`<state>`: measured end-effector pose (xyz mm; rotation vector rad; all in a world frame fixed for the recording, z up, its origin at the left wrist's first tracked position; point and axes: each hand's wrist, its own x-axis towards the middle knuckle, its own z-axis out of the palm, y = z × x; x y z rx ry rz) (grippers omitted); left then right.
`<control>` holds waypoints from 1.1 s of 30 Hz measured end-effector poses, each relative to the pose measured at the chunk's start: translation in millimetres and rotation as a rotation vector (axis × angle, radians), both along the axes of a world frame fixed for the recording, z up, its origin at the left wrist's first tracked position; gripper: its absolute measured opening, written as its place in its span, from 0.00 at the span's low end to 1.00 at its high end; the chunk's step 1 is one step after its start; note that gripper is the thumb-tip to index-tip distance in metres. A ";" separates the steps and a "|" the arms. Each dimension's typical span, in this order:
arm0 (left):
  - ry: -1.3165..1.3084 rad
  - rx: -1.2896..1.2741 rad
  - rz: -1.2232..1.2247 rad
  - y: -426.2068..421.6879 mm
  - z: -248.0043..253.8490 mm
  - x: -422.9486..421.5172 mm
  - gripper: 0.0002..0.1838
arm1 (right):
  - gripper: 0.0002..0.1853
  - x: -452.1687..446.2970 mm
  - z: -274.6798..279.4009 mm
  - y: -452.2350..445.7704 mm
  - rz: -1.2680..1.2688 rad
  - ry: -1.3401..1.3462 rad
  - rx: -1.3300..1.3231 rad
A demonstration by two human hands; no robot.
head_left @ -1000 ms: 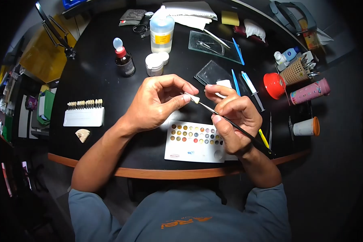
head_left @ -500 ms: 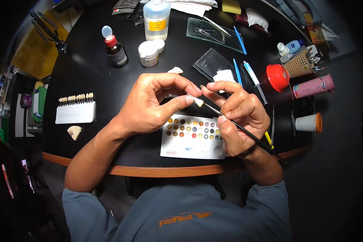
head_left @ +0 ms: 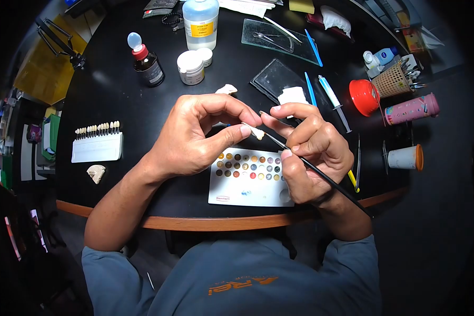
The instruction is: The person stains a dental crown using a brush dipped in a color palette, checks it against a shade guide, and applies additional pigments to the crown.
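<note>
Between its thumb and fingers my left hand [head_left: 197,134] pinches a small white tooth-like piece [head_left: 258,134]. My right hand [head_left: 316,152] grips a thin black brush [head_left: 324,176], whose tip points at the piece and lies at or very near its right end. Below the hands lies a white palette [head_left: 237,195] with rows of coloured round wells, partly covered by my right hand. A small white object [head_left: 226,89] rests on the black table just beyond my left hand.
At the left are a tooth shade guide [head_left: 97,147] and a fan-shaped beige piece [head_left: 95,174]. A dark bottle [head_left: 149,69], white jars [head_left: 190,68] and a large bottle [head_left: 201,26] stand behind. A red bowl [head_left: 363,97] and white cup [head_left: 403,159] are at the right.
The view has shifted, so the table items sit further left and higher. Both hands keep their grips, and the brush tip stays close to the white piece.
</note>
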<state>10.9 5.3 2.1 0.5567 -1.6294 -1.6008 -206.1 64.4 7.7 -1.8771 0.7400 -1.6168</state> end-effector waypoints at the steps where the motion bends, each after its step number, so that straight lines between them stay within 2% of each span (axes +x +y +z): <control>1: 0.000 -0.004 0.002 0.1 -0.1 -0.1 0.06 | 0.11 0.1 0.0 -0.1 -0.003 0.002 -0.001; 13: -0.026 -0.016 0.017 0.4 0.5 -0.2 0.06 | 0.10 -0.6 3.1 0.0 0.008 0.100 -0.030; 33: -0.060 -0.137 0.043 0.4 -0.9 0.1 0.05 | 0.11 1.4 1.2 0.0 -0.020 0.057 0.014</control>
